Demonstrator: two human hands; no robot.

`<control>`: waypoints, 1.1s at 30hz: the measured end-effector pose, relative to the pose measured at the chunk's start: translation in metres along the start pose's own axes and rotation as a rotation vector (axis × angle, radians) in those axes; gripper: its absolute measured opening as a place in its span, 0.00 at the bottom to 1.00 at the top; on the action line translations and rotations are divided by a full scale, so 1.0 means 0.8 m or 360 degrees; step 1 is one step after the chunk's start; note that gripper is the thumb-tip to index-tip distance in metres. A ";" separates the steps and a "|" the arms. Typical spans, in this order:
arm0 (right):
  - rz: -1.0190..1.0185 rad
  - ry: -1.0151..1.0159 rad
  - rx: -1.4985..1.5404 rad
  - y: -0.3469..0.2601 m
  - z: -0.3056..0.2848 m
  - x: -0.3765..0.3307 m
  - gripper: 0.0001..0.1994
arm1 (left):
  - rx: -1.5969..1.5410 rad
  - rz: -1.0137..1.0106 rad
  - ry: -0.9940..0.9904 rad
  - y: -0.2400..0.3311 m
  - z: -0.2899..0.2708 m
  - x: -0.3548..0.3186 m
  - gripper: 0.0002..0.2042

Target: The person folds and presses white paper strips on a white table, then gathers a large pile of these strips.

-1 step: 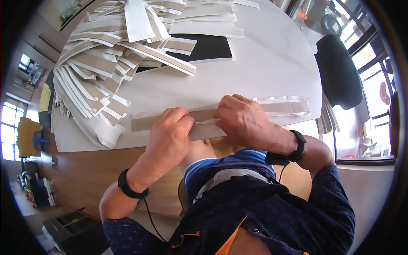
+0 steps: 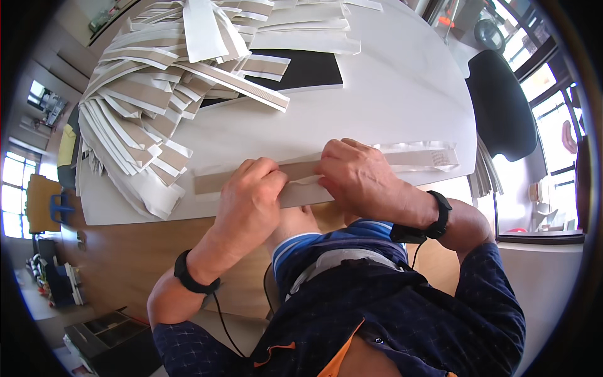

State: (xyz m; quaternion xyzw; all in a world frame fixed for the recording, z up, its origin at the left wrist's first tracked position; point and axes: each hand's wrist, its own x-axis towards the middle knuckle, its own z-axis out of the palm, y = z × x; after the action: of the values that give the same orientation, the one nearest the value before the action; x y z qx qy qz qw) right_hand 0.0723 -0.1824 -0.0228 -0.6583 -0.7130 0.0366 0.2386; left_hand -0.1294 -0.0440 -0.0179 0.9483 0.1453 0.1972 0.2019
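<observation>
Fingers of the left hand (image 2: 251, 191) are curled shut and pressed down on a long brown-and-white cardboard strip (image 2: 300, 171); fingers of the right hand (image 2: 358, 176) are bent, pinching the strip's upper edge — apparently so a fold is held flat. The strip lies along the near edge of the white table (image 2: 402, 94), kept close for both hands. A fanned pile of similar strips (image 2: 151, 107) is stacked at left, well apart — beside it, 1 black sheet (image 2: 308, 69).
</observation>
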 end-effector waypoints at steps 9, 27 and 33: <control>0.0137 -0.0221 -0.0005 -0.002 0.000 0.011 0.13 | -0.0105 -0.0222 -0.0070 0.006 0.007 0.009 0.04; 0.0061 -0.0159 0.0064 0.001 0.001 0.007 0.14 | -0.0113 -0.0320 0.0099 0.018 0.027 0.005 0.07; 0.0074 -0.0117 0.0157 0.005 0.000 0.004 0.07 | -0.0031 -0.0318 0.0158 0.025 0.037 0.001 0.06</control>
State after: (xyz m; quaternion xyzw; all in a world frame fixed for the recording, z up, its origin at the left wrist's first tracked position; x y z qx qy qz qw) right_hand 0.0756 -0.1787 -0.0231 -0.6602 -0.7032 0.1015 0.2435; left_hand -0.1124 -0.0711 -0.0335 0.9161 0.2471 0.2242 0.2222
